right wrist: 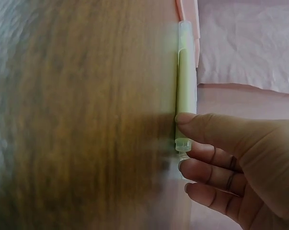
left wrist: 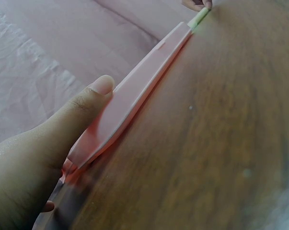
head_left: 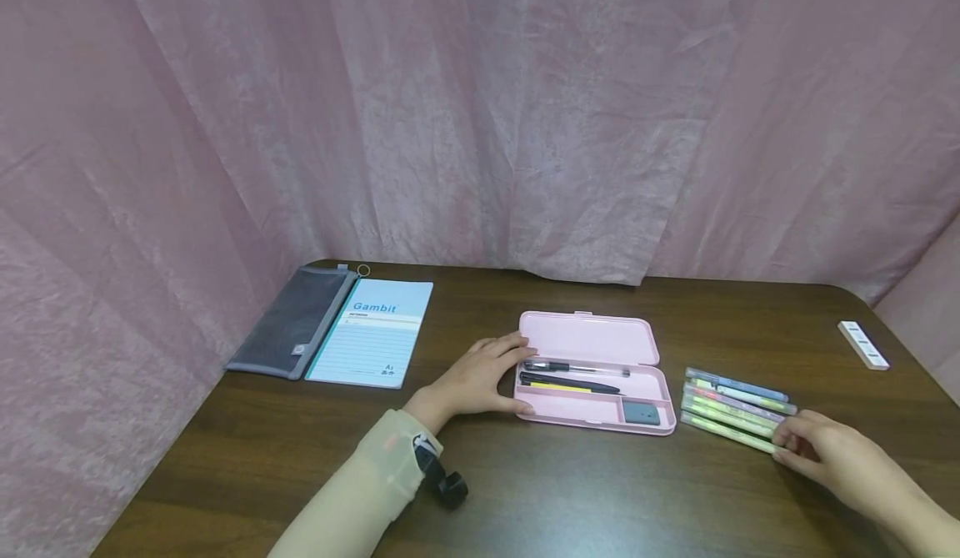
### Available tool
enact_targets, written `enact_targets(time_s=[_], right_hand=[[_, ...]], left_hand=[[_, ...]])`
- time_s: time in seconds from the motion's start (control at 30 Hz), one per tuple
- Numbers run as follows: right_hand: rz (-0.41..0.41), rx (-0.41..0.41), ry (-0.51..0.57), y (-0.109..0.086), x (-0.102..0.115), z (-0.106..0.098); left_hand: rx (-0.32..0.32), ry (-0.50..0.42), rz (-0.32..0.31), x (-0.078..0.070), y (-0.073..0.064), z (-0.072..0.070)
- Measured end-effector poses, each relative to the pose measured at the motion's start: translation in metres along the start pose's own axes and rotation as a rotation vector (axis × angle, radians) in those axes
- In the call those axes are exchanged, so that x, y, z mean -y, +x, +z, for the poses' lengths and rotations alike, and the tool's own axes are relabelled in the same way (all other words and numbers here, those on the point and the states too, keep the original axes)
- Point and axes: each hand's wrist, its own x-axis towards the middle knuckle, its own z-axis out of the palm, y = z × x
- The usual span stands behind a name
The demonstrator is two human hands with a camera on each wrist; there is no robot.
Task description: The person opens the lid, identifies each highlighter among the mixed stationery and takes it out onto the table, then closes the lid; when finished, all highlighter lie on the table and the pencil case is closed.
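A pink pencil case [head_left: 588, 339] lies with its lid raised at the table's middle. In it are a clear pen with a black grip [head_left: 558, 366], a black pen [head_left: 577, 383], a yellow strip beside that pen and a grey-blue eraser [head_left: 641, 413]. My left hand [head_left: 480, 374] grips the case's left end, its thumb [left wrist: 98, 88] against the front wall. To the right of the case, several highlighters lie side by side. My right hand [head_left: 832, 454] pinches the right end of the nearest one, a yellow-green highlighter [right wrist: 185, 86], with thumb and fingers.
A lined notebook [head_left: 375, 337] and a dark grey zip pouch [head_left: 288, 324] lie at the left. At the far right is a small white strip [head_left: 863, 344] with dark marks. Pink curtains [head_left: 487, 124] hang behind the brown table [head_left: 525, 500].
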Motion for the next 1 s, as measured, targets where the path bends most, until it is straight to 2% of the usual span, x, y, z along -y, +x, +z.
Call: enact_targets(time_s=[0.27,0.73,1.0], right_hand=[[0.000,-0.010,-0.024,-0.001,0.001,-0.004],[-0.086,-0.096,0.020,0.008,0.004,-0.014],[0.074,-0.018,0.032,0.022,0.017,-0.024]], left_hand=[[-0.004,0.003,0.007,-0.002,0.001,-0.002],[-0.007,0.027,0.015,-0.002,0.000,-0.003],[-0.012,0.045,0.005,-0.005,-0.002,-0.003]])
